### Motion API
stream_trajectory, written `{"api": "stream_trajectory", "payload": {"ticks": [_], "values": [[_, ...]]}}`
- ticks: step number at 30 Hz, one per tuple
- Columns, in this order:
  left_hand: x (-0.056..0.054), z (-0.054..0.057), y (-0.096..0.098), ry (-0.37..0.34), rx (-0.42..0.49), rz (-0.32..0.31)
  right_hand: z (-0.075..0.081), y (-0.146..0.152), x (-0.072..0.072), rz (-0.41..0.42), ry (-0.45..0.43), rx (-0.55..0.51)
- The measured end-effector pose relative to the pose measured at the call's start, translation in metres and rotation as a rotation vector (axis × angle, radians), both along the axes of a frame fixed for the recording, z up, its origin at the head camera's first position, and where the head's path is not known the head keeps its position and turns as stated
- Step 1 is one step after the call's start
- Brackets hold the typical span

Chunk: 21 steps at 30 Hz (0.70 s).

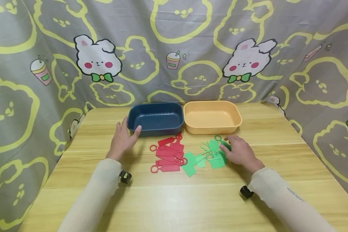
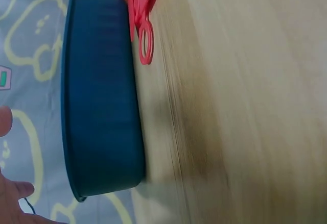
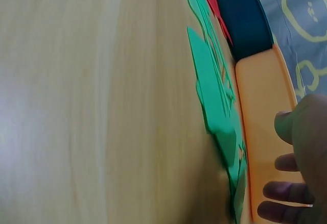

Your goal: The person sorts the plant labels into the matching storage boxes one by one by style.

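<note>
Looking first at the green tags (image 1: 189,165), seeing them lying flat and overlapping just right of centre in the head view, with thin strips crossing on top. Judging the step in hand as likely picking from this pile, so probably needing to lift one tag at a time, pinching by an edge or ring end, and loosening the strips gently to avoid dragging neighbours along. Noticing the right hand (image 1: 241,152) hanging just beside the pile's right edge, fingers loosely bent, thumb apart, gripping nothing visible; not being able to tell about contact. Finding the red tags (image 1: 170,168) meeting the pile's left edge, lying between both hands. Seeing the left hand (image 1: 122,140) left of centre, fingers spreading, holding nothing, near the left end of the navy bin (image 1: 155,132); not being able to confirm touch. Spotting the yellow bin (image 1: 210,130) adjoining it on the right, sitting on the counter (image 1: 174,206), with a patterned curtain (image 1: 197,35) hanging across the upper frame.
</note>
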<state>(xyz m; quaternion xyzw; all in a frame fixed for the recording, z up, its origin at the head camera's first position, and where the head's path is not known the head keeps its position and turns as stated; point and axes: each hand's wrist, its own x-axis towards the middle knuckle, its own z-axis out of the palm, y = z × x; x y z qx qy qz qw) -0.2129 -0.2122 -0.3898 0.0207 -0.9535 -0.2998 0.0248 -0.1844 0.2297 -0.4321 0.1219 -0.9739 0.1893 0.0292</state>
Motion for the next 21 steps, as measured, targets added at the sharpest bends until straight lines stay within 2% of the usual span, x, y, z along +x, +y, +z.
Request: {"api": "stream_trajectory", "payload": {"ticks": [5,14,21], "values": [[-0.01,-0.003,0.001,-0.013,0.026,0.006,0.0,-0.012,0.002,0.072,0.018,-0.007],[-0.02,-0.005,0.004,-0.074,0.038,0.028,-0.002,-0.022,0.007,0.322,-0.005,-0.03],[-0.022,-0.01,0.003,-0.083,0.036,0.021,-0.006,-0.023,0.007,0.385,0.011,0.001]]}}
